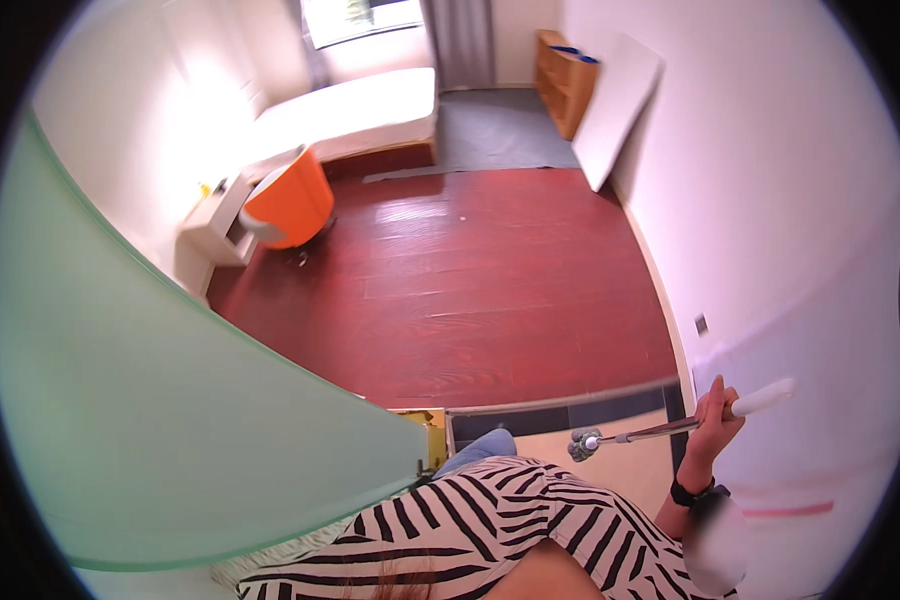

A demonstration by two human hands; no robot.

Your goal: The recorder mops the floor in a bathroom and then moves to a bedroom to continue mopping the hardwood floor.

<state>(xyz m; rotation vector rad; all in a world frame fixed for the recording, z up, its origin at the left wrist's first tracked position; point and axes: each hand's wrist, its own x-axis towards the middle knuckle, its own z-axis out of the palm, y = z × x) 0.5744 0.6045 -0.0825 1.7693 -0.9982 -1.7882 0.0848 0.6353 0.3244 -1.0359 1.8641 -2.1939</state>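
My right hand (714,421) is closed around the metal pole of a long-handled cleaning tool, apparently a mop (656,430), below its white grip. One finger points up along the wall side. Grey-green strands form the tool's head (584,445), which appears over the beige tiled floor (630,472). A black band circles my right wrist. My left hand is out of view. On that side a large translucent green panel (195,390) stretches close beside my striped shirt.
Ahead, a dark threshold strip (510,422) meets the red wood floor (457,285). An orange swivel chair (292,199) stands by a white desk (217,221). Farther off are a bed (360,109) and wooden shelf (566,82). A white board (622,105) leans on the right wall.
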